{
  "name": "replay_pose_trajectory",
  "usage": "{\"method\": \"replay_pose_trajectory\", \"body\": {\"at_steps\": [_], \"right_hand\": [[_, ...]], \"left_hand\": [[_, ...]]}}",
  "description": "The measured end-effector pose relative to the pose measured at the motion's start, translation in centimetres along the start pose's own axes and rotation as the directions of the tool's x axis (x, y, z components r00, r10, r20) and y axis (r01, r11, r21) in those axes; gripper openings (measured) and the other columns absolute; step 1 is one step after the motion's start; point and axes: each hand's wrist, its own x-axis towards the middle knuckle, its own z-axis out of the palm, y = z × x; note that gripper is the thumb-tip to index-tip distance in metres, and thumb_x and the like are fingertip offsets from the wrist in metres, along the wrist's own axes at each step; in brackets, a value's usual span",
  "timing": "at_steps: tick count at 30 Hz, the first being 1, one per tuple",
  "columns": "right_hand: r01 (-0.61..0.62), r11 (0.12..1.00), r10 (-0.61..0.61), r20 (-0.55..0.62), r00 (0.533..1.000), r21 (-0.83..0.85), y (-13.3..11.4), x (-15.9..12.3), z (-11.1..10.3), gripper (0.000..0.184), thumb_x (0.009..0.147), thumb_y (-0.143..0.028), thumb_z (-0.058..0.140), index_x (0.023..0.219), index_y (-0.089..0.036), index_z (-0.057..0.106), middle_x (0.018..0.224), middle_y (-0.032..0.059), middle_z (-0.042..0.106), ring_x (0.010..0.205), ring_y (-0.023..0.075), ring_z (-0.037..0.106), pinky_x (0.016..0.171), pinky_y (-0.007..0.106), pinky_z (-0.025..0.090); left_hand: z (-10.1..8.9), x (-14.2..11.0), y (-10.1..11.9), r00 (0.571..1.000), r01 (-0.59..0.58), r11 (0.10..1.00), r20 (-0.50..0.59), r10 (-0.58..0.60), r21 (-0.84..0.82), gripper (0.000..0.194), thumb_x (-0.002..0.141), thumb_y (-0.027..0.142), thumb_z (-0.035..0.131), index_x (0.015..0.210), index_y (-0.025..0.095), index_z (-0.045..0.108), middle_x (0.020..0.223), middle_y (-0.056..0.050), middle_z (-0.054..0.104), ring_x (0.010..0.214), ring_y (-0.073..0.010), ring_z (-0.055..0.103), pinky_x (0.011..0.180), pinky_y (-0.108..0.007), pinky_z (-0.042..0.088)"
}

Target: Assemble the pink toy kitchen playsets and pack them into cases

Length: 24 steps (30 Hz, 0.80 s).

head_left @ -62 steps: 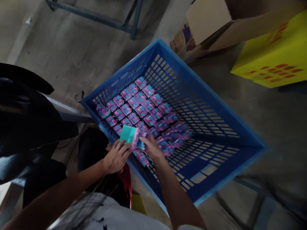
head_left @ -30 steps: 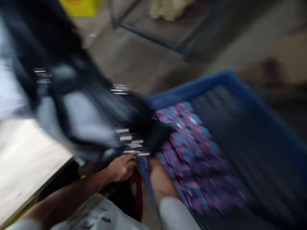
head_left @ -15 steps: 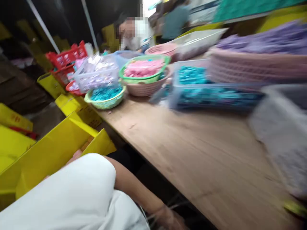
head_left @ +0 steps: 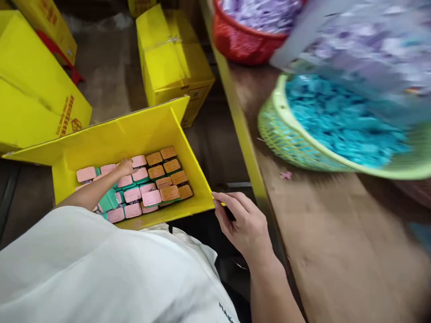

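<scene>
Below me is an open yellow cardboard box [head_left: 117, 134], holding rows of small rounded boxes with green sides. Many have pink tops [head_left: 132, 194], and those at the right end have orange-brown tops [head_left: 169, 193]. My left hand [head_left: 126, 167] reaches inside, its fingers curled down on a pink-topped small box; the fingertips are partly hidden. At the carton's right corner, my right hand [head_left: 247, 222] pinches the edge between thumb and forefinger.
The wooden table [head_left: 313, 224] on the right bears a green basket [head_left: 283, 130] of turquoise pieces, a red basket [head_left: 239, 45] of purple pieces and a translucent bin [head_left: 357, 89]. More yellow cartons [head_left: 33, 85] stand on the floor, one [head_left: 175, 63] beside the table.
My view has swung left and down from the table to the carton. My right hand has come up from below the table edge to the carton's corner.
</scene>
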Motion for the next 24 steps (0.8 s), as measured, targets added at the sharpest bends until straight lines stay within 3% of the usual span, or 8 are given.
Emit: {"method": "replay_pose_trajectory", "body": {"at_steps": [3, 5, 7, 10, 15, 20, 22, 24], "right_hand": [[0.018, 0.999, -0.025, 0.179, 0.984, 0.040, 0.5, 0.9, 3.2, 0.015, 0.098, -0.016, 0.053, 0.105, -0.018, 0.066, 0.084, 0.0037, 0.069, 0.073, 0.0154, 0.064, 0.064, 0.027, 0.046], [0.027, 0.999, -0.030, 0.227, 0.974, 0.019, 0.8, 0.5, 4.6, 0.014, 0.097, -0.016, 0.053, 0.101, -0.017, 0.066, 0.080, 0.0027, 0.070, 0.070, 0.0156, 0.064, 0.063, 0.028, 0.044], [0.017, 1.000, -0.013, 0.226, 0.974, -0.014, 1.0, 0.1, 5.3, 0.011, 0.095, -0.015, 0.056, 0.100, -0.017, 0.066, 0.080, 0.0026, 0.071, 0.069, 0.0156, 0.065, 0.064, 0.029, 0.044], [-0.003, 0.999, 0.010, 0.180, 0.984, -0.039, 1.0, -0.2, 5.6, 0.010, 0.093, -0.014, 0.060, 0.100, -0.017, 0.067, 0.082, 0.0032, 0.073, 0.070, 0.0156, 0.066, 0.065, 0.028, 0.044], [0.005, 0.999, 0.004, 0.157, 0.988, -0.054, 0.6, -0.1, 5.6, 0.008, 0.092, -0.015, 0.062, 0.097, -0.017, 0.068, 0.079, 0.0033, 0.073, 0.067, 0.0153, 0.065, 0.061, 0.028, 0.043], [-0.021, 0.993, 0.001, 0.169, 0.986, 0.113, 0.8, 0.2, 5.1, 0.013, 0.092, -0.013, 0.062, 0.100, -0.020, 0.069, 0.081, 0.0021, 0.072, 0.067, 0.0152, 0.065, 0.063, 0.029, 0.048], [-0.069, 0.975, 0.039, 0.146, 0.989, 0.211, 0.2, 1.0, 4.7, 0.018, 0.091, -0.013, 0.062, 0.104, -0.022, 0.069, 0.085, 0.0025, 0.071, 0.072, 0.0158, 0.066, 0.069, 0.029, 0.053], [-0.106, 0.959, 0.079, 0.114, 0.990, 0.263, -1.3, 2.0, 4.2, 0.024, 0.092, -0.016, 0.063, 0.114, -0.025, 0.068, 0.095, 0.0049, 0.070, 0.087, 0.0192, 0.067, 0.080, 0.034, 0.056]], "left_hand": [[6.0, -1.0, -5.3, 0.985, 0.103, 0.993, 0.134, -0.111, 0.063, 0.071, 0.069, 0.027, 0.082, 0.131, 0.003, 0.055, 0.141, -0.029, 0.053, 0.134, -0.0426, 0.044, 0.111, -0.054, 0.035], [8.0, -1.7, -8.4, 0.973, 0.145, 0.984, 0.166, -0.161, 0.100, 0.091, 0.067, 0.026, 0.085, 0.145, 0.006, 0.043, 0.156, -0.027, 0.037, 0.146, -0.0455, 0.025, 0.118, -0.058, 0.022], [8.6, -2.2, -11.5, 0.958, 0.198, 0.972, 0.187, -0.219, 0.128, 0.107, 0.069, 0.029, 0.084, 0.156, 0.008, 0.025, 0.163, -0.026, 0.025, 0.149, -0.0460, 0.017, 0.119, -0.059, 0.016], [8.5, -2.3, -14.9, 0.919, 0.282, 0.946, 0.238, -0.315, 0.162, 0.120, 0.068, 0.033, 0.085, 0.158, 0.004, 0.012, 0.158, -0.031, 0.029, 0.142, -0.0476, 0.029, 0.115, -0.056, 0.026], [8.5, -1.7, -15.2, 0.902, 0.309, 0.932, 0.252, -0.350, 0.187, 0.106, 0.075, 0.042, 0.078, 0.154, 0.001, 0.021, 0.154, -0.029, 0.036, 0.137, -0.0436, 0.035, 0.109, -0.049, 0.034], [5.5, -2.4, -14.4, 0.931, 0.272, 0.944, 0.197, -0.308, 0.188, 0.087, 0.073, 0.039, 0.079, 0.140, -0.001, 0.041, 0.145, -0.027, 0.045, 0.133, -0.0393, 0.038, 0.111, -0.047, 0.032], [2.2, -3.4, -13.4, 0.964, 0.214, 0.963, 0.121, -0.235, 0.163, 0.087, 0.072, 0.043, 0.080, 0.139, 0.001, 0.044, 0.142, -0.023, 0.048, 0.130, -0.0375, 0.040, 0.111, -0.046, 0.032], [-2.4, -4.7, -10.5, 0.999, 0.040, 0.996, 0.002, -0.040, 0.084, 0.087, 0.069, 0.051, 0.080, 0.136, 0.004, 0.051, 0.132, -0.017, 0.054, 0.124, -0.0344, 0.045, 0.110, -0.046, 0.035]]}}
